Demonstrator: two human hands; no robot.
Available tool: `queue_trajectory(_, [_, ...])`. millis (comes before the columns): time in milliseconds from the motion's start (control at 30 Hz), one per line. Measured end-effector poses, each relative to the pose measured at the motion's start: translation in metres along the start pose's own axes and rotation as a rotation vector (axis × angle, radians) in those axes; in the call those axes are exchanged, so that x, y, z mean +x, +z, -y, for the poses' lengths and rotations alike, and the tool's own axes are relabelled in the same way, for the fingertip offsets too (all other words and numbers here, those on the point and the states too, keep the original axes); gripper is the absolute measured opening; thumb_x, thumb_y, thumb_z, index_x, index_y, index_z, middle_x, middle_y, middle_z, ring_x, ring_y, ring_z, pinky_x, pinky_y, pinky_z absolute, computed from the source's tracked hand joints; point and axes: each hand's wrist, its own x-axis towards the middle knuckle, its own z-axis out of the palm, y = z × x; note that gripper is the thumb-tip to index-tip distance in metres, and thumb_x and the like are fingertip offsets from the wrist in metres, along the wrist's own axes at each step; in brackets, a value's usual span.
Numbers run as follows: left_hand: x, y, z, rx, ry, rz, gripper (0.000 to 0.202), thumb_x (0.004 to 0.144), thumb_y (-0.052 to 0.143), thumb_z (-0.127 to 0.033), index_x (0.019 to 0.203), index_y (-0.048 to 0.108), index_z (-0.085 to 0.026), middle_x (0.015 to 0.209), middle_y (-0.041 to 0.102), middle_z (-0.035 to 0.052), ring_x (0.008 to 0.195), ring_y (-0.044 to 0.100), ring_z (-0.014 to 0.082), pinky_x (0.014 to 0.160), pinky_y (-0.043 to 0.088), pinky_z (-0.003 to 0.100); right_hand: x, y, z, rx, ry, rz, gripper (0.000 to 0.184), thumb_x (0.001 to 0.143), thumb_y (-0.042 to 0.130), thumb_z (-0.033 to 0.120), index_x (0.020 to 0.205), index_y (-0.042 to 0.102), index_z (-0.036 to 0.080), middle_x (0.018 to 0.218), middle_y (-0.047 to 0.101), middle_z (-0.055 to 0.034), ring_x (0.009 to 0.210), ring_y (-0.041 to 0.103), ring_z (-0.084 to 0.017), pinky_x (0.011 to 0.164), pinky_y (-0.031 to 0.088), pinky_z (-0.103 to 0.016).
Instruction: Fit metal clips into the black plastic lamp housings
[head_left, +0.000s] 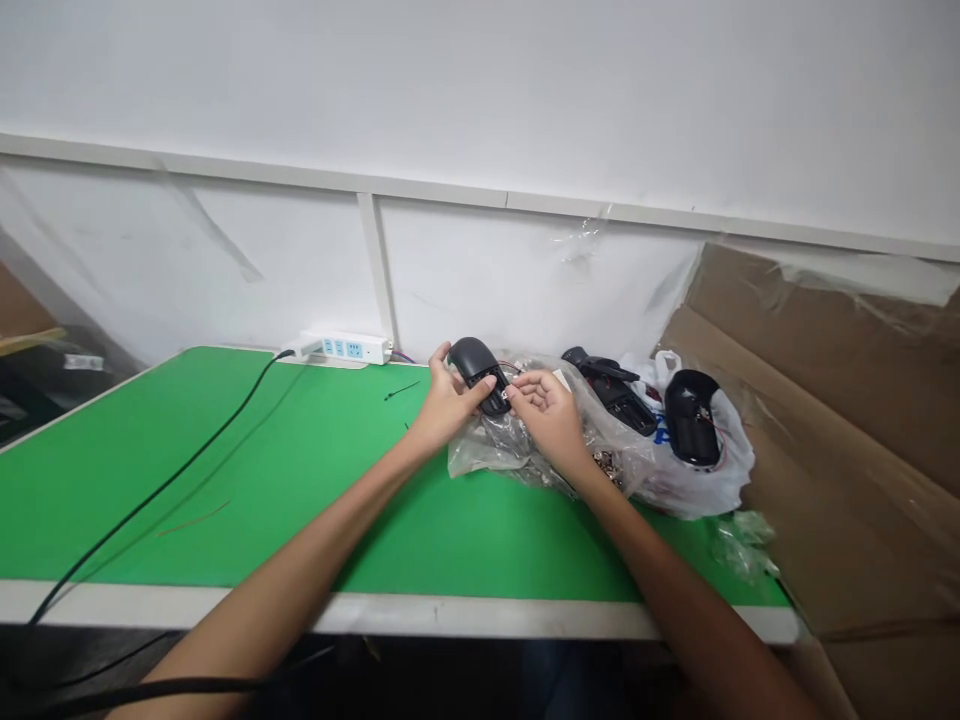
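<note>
My left hand [444, 402] is closed around a black plastic housing [474, 365], held up above the far side of the green table [315, 480]. My right hand [547, 410] pinches a small part with thin wires [507, 394] against the open side of that housing. Both hands hover over a clear plastic bag [495, 445] lying on the table.
Two more black housings [611, 392] [691, 415] rest on a white plastic bag [720, 470] to the right. A white power strip [346, 347] lies by the wall, its black cable [187, 465] crossing the table. Cardboard [847, 450] leans at the right. A black cable tie [401, 390] lies near the strip.
</note>
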Motion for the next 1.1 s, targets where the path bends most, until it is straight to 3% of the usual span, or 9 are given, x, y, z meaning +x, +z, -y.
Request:
queue_trajectory(133, [0.000,0.001,0.004,-0.040,-0.006,0.031,0.146,0.067,0.099,-0.042,0.167,-0.005,-0.016,0.090,0.074,0.0032,0.064,0.064,0.0148,0.059,0.049,0.023,0.003,0.001,0.000,0.032,-0.017,-0.024,0.030,0.083,0.076,0.046,0.096,0.063,0.022,0.083,0.068,0.0001,0.075,0.066,-0.015,0.068,0.055,-0.028])
queue_trajectory(333, [0.001,0.004,0.017,-0.126,0.071,0.027,0.155,0.066,0.099,-0.041,0.167,-0.017,-0.021,0.102,0.076,0.0068,0.086,0.075,0.0213,0.078,0.057,0.029,0.005,0.000,0.004,0.014,-0.053,-0.055,0.028,0.082,0.074,0.045,0.096,0.062,0.023,0.084,0.068,-0.0003,0.077,0.065,-0.015,0.069,0.056,-0.029])
queue_trajectory(567, [0.004,0.002,0.018,-0.109,0.056,0.041,0.141,0.064,0.100,-0.035,0.168,0.004,-0.021,0.090,0.074,0.0009,0.074,0.072,0.0178,0.069,0.055,0.026,0.004,0.002,0.005,-0.021,-0.051,-0.061,0.028,0.084,0.071,0.047,0.096,0.061,0.024,0.083,0.066,0.0003,0.076,0.064,-0.016,0.069,0.054,-0.031])
queue_trajectory(667, [0.005,0.001,0.015,-0.122,0.044,0.068,0.115,0.067,0.098,-0.035,0.157,0.029,-0.021,0.082,0.071,-0.0026,0.062,0.065,0.0124,0.060,0.050,0.021,0.003,0.003,0.006,-0.045,-0.073,-0.072,0.027,0.085,0.069,0.047,0.098,0.062,0.024,0.086,0.067,-0.0001,0.077,0.064,-0.017,0.070,0.054,-0.032])
queue_trajectory(767, [0.004,0.001,0.012,-0.180,0.017,0.092,0.083,0.067,0.099,-0.035,0.133,0.051,-0.019,0.076,0.067,-0.0051,0.056,0.058,0.0086,0.056,0.046,0.019,0.002,0.003,0.006,-0.072,-0.076,-0.072,0.027,0.086,0.069,0.047,0.098,0.062,0.024,0.089,0.068,-0.0010,0.080,0.065,-0.017,0.071,0.054,-0.032])
queue_trajectory(933, [0.005,0.001,0.006,-0.220,-0.051,0.174,0.053,0.067,0.099,-0.036,0.103,0.067,-0.014,0.077,0.068,-0.0015,0.064,0.060,0.0080,0.060,0.049,0.017,0.002,0.003,0.003,-0.073,-0.060,-0.077,0.027,0.084,0.070,0.047,0.097,0.062,0.024,0.090,0.068,-0.0011,0.080,0.065,-0.017,0.072,0.054,-0.032])
queue_trajectory(1100, [0.005,-0.002,0.005,-0.208,-0.082,0.202,0.057,0.074,0.094,-0.040,0.118,0.067,-0.017,0.102,0.076,0.0046,0.081,0.072,0.0114,0.067,0.056,0.017,0.005,0.002,0.003,0.052,0.006,-0.097,0.032,0.080,0.074,0.049,0.095,0.061,0.023,0.087,0.068,-0.0005,0.077,0.066,-0.017,0.072,0.055,-0.032])
